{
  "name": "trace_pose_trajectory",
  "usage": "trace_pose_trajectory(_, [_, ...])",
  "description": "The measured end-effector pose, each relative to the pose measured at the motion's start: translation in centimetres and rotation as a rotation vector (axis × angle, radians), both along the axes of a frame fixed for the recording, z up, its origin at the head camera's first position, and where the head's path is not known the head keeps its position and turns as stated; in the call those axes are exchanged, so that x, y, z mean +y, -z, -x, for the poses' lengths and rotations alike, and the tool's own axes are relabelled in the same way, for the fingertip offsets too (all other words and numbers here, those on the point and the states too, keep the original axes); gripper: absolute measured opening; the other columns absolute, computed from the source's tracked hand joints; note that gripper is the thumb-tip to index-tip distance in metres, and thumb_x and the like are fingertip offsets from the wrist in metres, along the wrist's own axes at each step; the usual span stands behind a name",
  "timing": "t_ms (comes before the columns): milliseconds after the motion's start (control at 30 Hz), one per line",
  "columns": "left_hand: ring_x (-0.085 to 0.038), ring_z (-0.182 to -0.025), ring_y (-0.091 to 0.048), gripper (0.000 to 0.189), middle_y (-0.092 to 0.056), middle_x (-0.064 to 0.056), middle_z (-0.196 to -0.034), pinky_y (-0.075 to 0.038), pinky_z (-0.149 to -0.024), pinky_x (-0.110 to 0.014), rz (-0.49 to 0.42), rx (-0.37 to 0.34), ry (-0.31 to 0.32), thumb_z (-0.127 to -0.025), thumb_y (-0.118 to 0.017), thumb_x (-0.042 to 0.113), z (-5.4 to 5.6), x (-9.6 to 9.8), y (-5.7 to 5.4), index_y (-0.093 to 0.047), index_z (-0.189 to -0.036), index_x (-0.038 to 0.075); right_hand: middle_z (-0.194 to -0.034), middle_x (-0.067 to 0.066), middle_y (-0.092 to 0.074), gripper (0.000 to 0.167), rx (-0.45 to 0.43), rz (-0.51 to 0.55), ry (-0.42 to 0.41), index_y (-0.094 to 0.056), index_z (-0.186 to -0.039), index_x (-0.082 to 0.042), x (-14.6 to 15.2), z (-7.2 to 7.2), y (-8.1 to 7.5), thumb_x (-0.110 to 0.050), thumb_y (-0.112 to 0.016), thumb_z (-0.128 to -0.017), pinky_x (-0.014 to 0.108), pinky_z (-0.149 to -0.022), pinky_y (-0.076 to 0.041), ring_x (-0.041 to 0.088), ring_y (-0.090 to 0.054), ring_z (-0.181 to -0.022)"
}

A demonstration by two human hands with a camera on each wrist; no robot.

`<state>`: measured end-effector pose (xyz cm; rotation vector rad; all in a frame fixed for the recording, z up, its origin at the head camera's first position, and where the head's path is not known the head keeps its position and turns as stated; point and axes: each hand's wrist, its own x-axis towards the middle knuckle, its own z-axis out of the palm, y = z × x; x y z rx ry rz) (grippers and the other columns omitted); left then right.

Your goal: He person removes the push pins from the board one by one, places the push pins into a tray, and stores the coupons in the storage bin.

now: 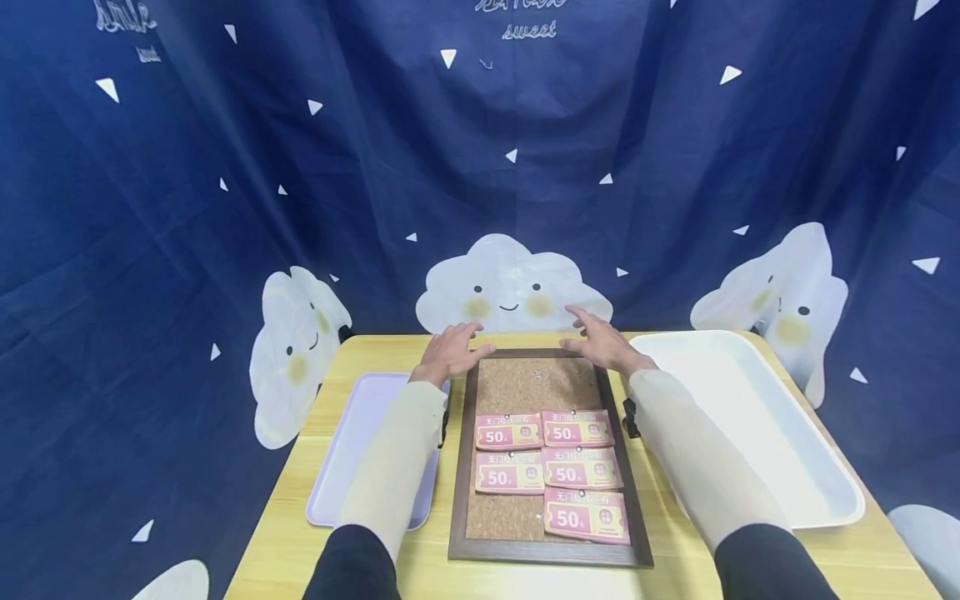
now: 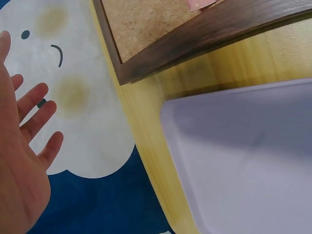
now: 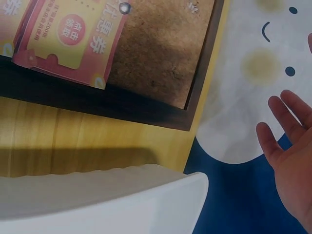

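A dark-framed cork board (image 1: 504,518) lies on the wooden table, with several pink and yellow coupons (image 1: 508,473) pinned to it in two columns. Two coupons hang in the left column and three in the right; bare cork shows at the top and at the lower left. My left hand (image 1: 448,352) is over the board's far left corner, fingers spread and holding nothing. Over the far right corner, my right hand (image 1: 603,343) is likewise empty with its fingers extended. Round pin heads (image 3: 125,8) show at the coupons' upper edges.
To the left of the board lies a shallow lavender tray (image 2: 243,146), partly covered by my left sleeve in the head view. A deeper white tray (image 1: 738,400) stands on the right. Behind the table (image 1: 337,367) hangs a dark blue curtain (image 1: 375,183) with clouds and triangles.
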<state>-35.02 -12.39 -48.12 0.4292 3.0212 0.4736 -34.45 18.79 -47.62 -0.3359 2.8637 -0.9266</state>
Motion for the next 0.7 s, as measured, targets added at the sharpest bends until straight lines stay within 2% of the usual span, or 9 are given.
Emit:
trace_pose_trajectory(100, [-0.022,-0.119,-0.053,0.061,-0.059,-0.001,-0.131,-0.040,-0.101,-0.045,-0.014,0.000,0.007,-0.092,-0.046,0.064,-0.3,-0.1,0.5,-0.048,-0.139,0.026,-0.140,0.017,-0.051,0.075,-0.007,0.009,-0.004,-0.022,-0.153,-0.028,0.0,-0.1,0.3,-0.044,-0.060,-0.092,0.056,-0.102,-0.041,0.036,-0.053,-0.125])
trace_pose_trajectory(300, [-0.019,-0.109,-0.055,0.056,-0.062,-0.002,-0.123,-0.041,-0.099,-0.044,-0.032,-0.019,0.017,-0.092,-0.049,0.061,-0.6,-0.4,1.5,-0.052,-0.134,0.025,-0.137,0.018,-0.052,0.076,0.004,0.021,-0.044,-0.026,-0.152,-0.020,-0.3,-0.2,0.7,-0.040,-0.064,-0.090,0.055,-0.099,-0.043,0.037,-0.055,-0.120])
trace_pose_trajectory(467, [-0.020,-0.110,-0.056,0.054,-0.062,-0.004,-0.123,-0.039,-0.101,-0.046,-0.059,-0.058,0.037,-0.093,-0.052,0.056,-1.0,-0.5,2.2,-0.053,-0.134,0.022,-0.137,0.018,-0.051,0.077,-0.024,0.041,-0.056,-0.027,-0.152,-0.020,-0.7,-0.4,1.0,-0.038,-0.066,-0.088,0.054,-0.099,-0.044,0.036,-0.057,-0.119])
trace_pose_trajectory(700, [-0.018,-0.111,-0.055,0.058,-0.062,-0.004,-0.125,-0.044,-0.097,-0.041,-0.067,-0.089,0.071,-0.092,-0.049,0.061,-1.5,-0.9,3.0,-0.053,-0.135,0.022,-0.138,0.019,-0.050,0.075,-0.033,0.051,-0.060,-0.029,-0.151,-0.021,-0.9,-0.5,1.7,-0.034,-0.067,-0.088,0.055,-0.101,-0.042,0.039,-0.056,-0.121])
